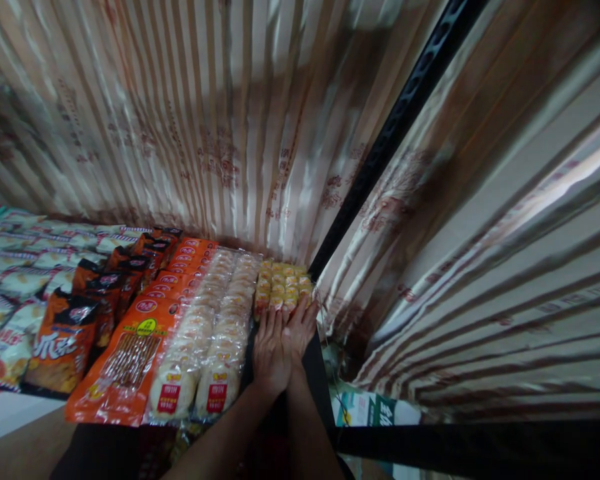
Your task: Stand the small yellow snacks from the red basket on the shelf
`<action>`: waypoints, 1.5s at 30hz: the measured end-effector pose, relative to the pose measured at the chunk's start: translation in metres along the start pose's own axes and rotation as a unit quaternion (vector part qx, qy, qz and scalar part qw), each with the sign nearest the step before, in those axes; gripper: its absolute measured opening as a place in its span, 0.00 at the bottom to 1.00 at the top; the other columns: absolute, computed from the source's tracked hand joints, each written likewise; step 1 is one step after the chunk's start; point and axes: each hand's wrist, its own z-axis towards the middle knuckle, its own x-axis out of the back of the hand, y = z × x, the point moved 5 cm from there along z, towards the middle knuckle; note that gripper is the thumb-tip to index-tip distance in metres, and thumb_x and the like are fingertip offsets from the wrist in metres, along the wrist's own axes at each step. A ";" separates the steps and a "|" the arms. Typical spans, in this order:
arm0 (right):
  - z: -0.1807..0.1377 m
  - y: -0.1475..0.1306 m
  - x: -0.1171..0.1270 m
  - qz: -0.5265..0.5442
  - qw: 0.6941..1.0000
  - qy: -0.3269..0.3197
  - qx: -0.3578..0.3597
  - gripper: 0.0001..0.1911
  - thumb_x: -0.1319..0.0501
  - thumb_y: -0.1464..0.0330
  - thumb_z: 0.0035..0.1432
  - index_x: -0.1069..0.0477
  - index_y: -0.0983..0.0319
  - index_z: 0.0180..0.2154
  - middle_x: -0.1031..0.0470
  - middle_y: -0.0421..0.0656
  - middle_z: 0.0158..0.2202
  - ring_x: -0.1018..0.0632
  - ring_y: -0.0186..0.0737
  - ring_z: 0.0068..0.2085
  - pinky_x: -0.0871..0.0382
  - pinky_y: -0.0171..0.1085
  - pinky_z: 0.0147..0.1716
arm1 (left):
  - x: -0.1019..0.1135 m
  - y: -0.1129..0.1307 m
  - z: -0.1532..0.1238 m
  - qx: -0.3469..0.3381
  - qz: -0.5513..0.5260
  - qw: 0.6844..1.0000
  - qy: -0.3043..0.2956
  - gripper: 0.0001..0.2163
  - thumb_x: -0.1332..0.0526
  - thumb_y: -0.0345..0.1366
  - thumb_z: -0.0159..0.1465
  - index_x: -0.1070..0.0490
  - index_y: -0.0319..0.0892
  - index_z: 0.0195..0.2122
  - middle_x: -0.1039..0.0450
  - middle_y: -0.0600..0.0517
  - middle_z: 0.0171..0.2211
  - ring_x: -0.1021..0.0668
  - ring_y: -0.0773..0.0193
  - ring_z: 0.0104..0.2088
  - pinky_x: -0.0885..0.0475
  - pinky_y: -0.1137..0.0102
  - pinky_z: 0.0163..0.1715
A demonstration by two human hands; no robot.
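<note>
A block of small yellow wrapped snack packets (283, 283) stands in rows at the right end of the shelf. Against its near side lie the fingertips of my left hand (271, 353), stretched out and slightly spread. My right hand (301, 332) is beside it, touching it near the thumbs, its extended fingers on the right part of the same block. Neither hand is wrapped round a packet. Left of the hands are two rows of round rice crackers (219, 357) in clear wrappers. Beneath the palms the dark shelf surface (316, 367) shows.
Orange bags of stick snacks (135, 353), orange-and-black chip bags (63, 343) and white snack bags (15, 333) line the shelf leftward. A black perforated post (380, 147) rises at the right corner. Striped curtain (220, 120) hangs behind; a green-and-white package (375, 408) sits lower right.
</note>
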 end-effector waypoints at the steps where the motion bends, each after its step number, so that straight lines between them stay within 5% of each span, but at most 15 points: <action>1: 0.000 0.000 0.000 -0.001 1.000 0.001 -0.001 0.35 0.57 0.56 0.61 0.55 0.67 0.65 0.60 0.59 0.67 0.57 0.59 0.67 0.55 0.62 0.59 | -0.002 -0.002 0.000 0.001 -0.002 1.000 0.000 0.23 0.57 0.34 0.68 0.49 0.40 0.64 0.49 0.48 0.65 0.51 0.58 0.66 0.43 0.57 0.64; 5: -0.002 0.000 0.004 -0.012 1.000 0.007 -0.002 0.35 0.57 0.57 0.61 0.54 0.70 0.64 0.60 0.61 0.67 0.58 0.58 0.67 0.55 0.60 0.59 | -0.006 -0.001 -0.003 -0.006 -0.032 0.999 -0.015 0.24 0.57 0.33 0.67 0.51 0.40 0.65 0.53 0.49 0.67 0.54 0.59 0.67 0.46 0.56 0.65; 15: -0.036 0.029 0.018 -0.032 0.999 -0.010 0.021 0.32 0.59 0.59 0.62 0.47 0.70 0.62 0.52 0.59 0.65 0.50 0.54 0.66 0.47 0.54 0.59 | 0.029 0.026 -0.047 -0.017 -0.031 0.999 -0.013 0.22 0.59 0.35 0.68 0.38 0.42 0.60 0.35 0.48 0.59 0.39 0.56 0.63 0.38 0.54 0.61; 21: -0.074 0.028 0.034 -0.010 0.999 -0.029 0.043 0.29 0.57 0.60 0.61 0.37 0.70 0.56 0.50 0.58 0.64 0.47 0.52 0.65 0.45 0.51 0.58 | 0.047 0.031 -0.082 -0.055 -0.025 0.998 0.019 0.22 0.59 0.34 0.68 0.37 0.39 0.58 0.30 0.44 0.54 0.30 0.57 0.56 0.32 0.57 0.56; 29: -0.138 0.016 0.067 0.019 0.998 -0.047 0.022 0.26 0.58 0.64 0.59 0.36 0.67 0.53 0.44 0.57 0.61 0.40 0.49 0.61 0.40 0.48 0.55 | 0.083 0.039 -0.132 -0.106 -0.079 0.991 0.002 0.20 0.58 0.33 0.67 0.33 0.33 0.52 0.26 0.40 0.47 0.27 0.56 0.52 0.31 0.56 0.54; 38: -0.204 0.000 0.081 0.033 0.997 -0.011 0.066 0.20 0.54 0.62 0.60 0.32 0.63 0.48 0.35 0.54 0.55 0.35 0.48 0.57 0.41 0.52 0.54 | 0.098 0.012 -0.187 -0.101 -0.067 0.985 -0.124 0.21 0.57 0.36 0.66 0.38 0.30 0.55 0.35 0.37 0.57 0.41 0.54 0.63 0.39 0.56 0.60; 41: -0.228 -0.006 0.079 0.013 0.996 -0.001 0.086 0.19 0.54 0.62 0.62 0.31 0.62 0.46 0.37 0.54 0.57 0.38 0.50 0.60 0.42 0.55 0.55 | 0.101 -0.007 -0.207 -0.048 -0.073 0.984 -0.155 0.21 0.57 0.37 0.66 0.38 0.33 0.56 0.34 0.39 0.56 0.34 0.56 0.59 0.38 0.57 0.59; 45: -0.260 0.001 0.063 0.027 0.995 -0.067 0.075 0.19 0.54 0.66 0.61 0.33 0.60 0.49 0.40 0.51 0.60 0.41 0.47 0.62 0.43 0.55 0.57 | 0.103 -0.029 -0.227 0.023 -0.074 0.974 -0.213 0.20 0.57 0.39 0.66 0.36 0.37 0.54 0.29 0.42 0.51 0.27 0.57 0.50 0.33 0.60 0.53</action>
